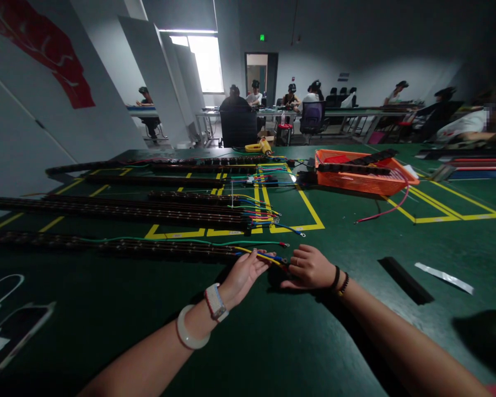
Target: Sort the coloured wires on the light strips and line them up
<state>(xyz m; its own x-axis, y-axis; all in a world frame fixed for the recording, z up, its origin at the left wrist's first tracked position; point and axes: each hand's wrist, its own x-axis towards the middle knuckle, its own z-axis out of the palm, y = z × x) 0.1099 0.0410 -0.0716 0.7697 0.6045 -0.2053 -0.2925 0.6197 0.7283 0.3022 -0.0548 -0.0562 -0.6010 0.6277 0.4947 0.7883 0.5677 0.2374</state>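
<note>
My left hand (243, 275), wearing a watch and a pale bangle, is closed around a few wires, with the thumb on top and the fingers beneath. Among them are a yellow wire (268, 258) and a blue one, coming out of the end of a long dark bundle (169, 250). At the tips of these wires my right hand (310, 268) is closed, its fingers curled over the ends and partly hiding them. A green wire (231, 243) with a red-sleeved ring terminal lies along the bundle, just beyond my hands.
Further back lie several more dark bundles (149, 212) with coloured wire ends, across yellow tape marks. An orange basket (355, 184) holds dark parts; a yellow heat gun (260, 146) is behind. A black strip (405, 280) and a white strip (444, 277) lie right. People sit at far tables.
</note>
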